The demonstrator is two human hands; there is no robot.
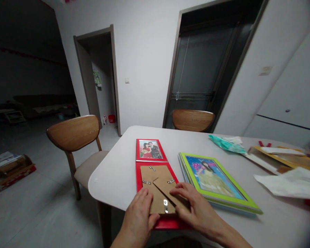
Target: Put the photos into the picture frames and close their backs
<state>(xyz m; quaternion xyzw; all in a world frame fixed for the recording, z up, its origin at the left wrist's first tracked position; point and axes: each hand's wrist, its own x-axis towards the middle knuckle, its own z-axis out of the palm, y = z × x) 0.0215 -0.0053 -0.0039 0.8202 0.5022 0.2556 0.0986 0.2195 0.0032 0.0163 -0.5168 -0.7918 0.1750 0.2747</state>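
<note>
A red picture frame (138, 177) lies face down near the table's front edge, with a brown backing board (157, 198) on it. The board has several metal clips and a cut, flap-like stand (172, 188). My left hand (141, 210) grips the board's near left corner, thumb along the near edge. On the other side, my right hand (193, 206) has curled fingers over the board's right part and thumb at its near edge. Whether the board sits flush in the frame is hard to tell. Touching its far end is a red-framed couple photo (151, 150), face up.
A stack of picture frames, green one (217, 175) on top, lies right of my right hand. Farther right are a teal packet (228, 144), white wrapping (289, 182) and a yellow envelope (274, 154). Wooden chairs (74, 134) stand left and behind the white table (111, 175).
</note>
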